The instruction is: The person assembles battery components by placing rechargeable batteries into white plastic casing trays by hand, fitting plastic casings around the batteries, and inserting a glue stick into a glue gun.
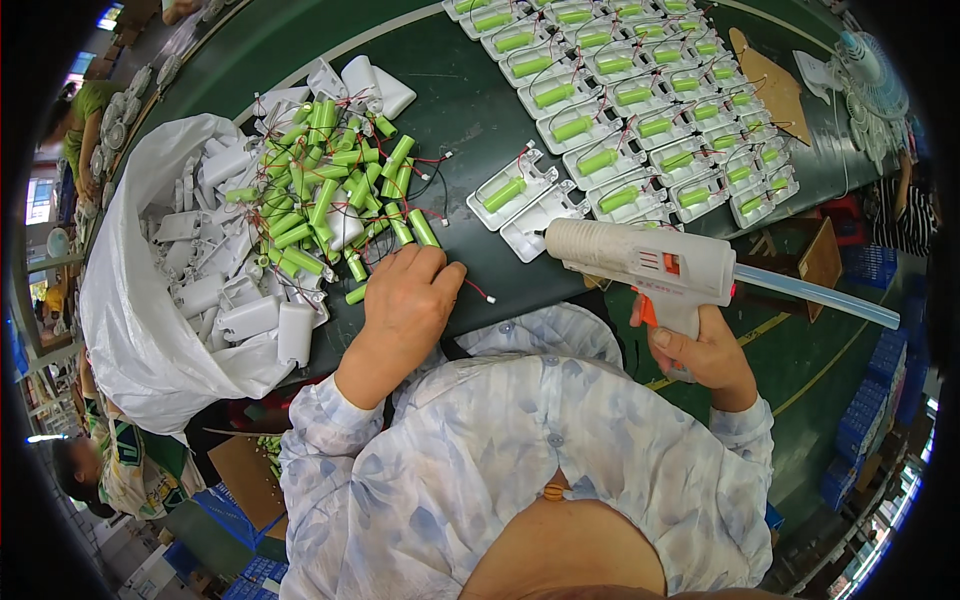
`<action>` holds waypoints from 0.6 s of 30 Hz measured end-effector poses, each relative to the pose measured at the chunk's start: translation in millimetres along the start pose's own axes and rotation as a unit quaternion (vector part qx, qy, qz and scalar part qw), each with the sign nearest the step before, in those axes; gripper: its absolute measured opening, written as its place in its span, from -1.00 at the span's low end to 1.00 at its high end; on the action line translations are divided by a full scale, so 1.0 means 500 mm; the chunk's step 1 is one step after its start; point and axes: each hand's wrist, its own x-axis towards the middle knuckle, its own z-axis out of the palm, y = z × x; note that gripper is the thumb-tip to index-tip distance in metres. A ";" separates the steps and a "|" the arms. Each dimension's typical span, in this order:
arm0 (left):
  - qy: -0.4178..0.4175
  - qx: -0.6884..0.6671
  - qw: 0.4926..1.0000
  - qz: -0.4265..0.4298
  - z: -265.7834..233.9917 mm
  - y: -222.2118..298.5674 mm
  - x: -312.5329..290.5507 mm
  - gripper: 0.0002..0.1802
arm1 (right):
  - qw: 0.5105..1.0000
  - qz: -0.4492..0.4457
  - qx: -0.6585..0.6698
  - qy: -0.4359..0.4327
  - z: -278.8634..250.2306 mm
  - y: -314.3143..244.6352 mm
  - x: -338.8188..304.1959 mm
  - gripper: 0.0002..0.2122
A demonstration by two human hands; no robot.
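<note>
My right hand (708, 352) is closed round the grip of a white hot glue gun (640, 255), with fingers by its orange trigger. Its nozzle points left, close above an empty white plastic casing (535, 228). A long translucent glue stick (815, 295) sticks out of the gun's back. At the near edge of the pile of green battery cells (300, 190), my left hand (405, 310) has its fingers bent down on a green battery cell (423, 228); its fingertips are partly hidden. Beside the empty casing lies another casing (495, 200) holding a green cell.
Rows of white casings with green cells (633, 95) cover the table's far right. A white sack (130, 300) full of white plastic parts stands at left. Beyond the rows are brown cardboard (770, 85) and a blue fan (873, 75). Other people work at the far left.
</note>
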 end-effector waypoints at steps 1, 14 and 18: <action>0.001 0.000 1.000 0.000 -0.001 0.000 0.001 -0.77 | 1.000 -0.002 0.000 -0.005 -0.004 0.002 -0.002 -0.64; 0.090 -0.164 0.982 -0.007 -0.009 0.020 0.117 -0.80 | 0.999 -0.018 0.019 0.022 0.010 -0.004 0.008 -0.61; 0.169 -0.128 0.975 0.067 0.065 0.031 0.179 -0.88 | 0.997 -0.049 -0.002 0.061 -0.003 0.027 -0.016 -0.58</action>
